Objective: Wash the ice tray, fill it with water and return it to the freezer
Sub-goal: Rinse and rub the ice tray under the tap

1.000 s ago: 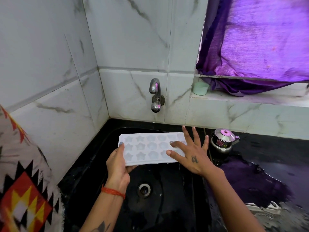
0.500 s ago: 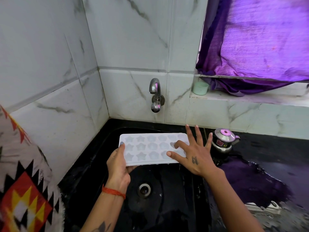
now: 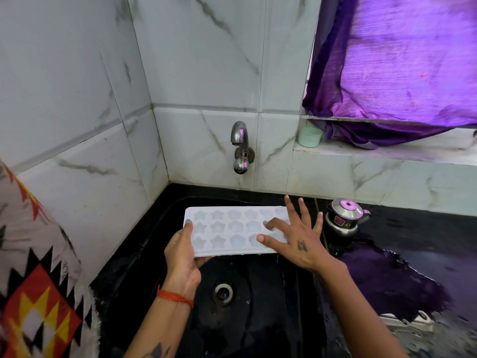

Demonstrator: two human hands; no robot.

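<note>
A white ice tray (image 3: pixel 232 229) with star and round moulds is held level over the black sink (image 3: pixel 258 293), below the steel tap (image 3: pixel 240 148). My left hand (image 3: pixel 182 254) grips its left end, thumb on top and fingers underneath. My right hand (image 3: pixel 294 236) lies spread on the tray's right end, with the index fingertip and thumb pressing into the moulds. No water runs from the tap.
A small steel kettle (image 3: pixel 344 218) stands on the wet black counter to the right of the sink. A pale green cup (image 3: pixel 309 136) sits on the window ledge under a purple curtain (image 3: pixel 402 65). A patterned cloth (image 3: pixel 33 293) hangs at the left. The drain (image 3: pixel 223 293) lies below the tray.
My right hand's fingers have shifted slightly over the tray's right end. The tray and my left hand have stayed in place.
</note>
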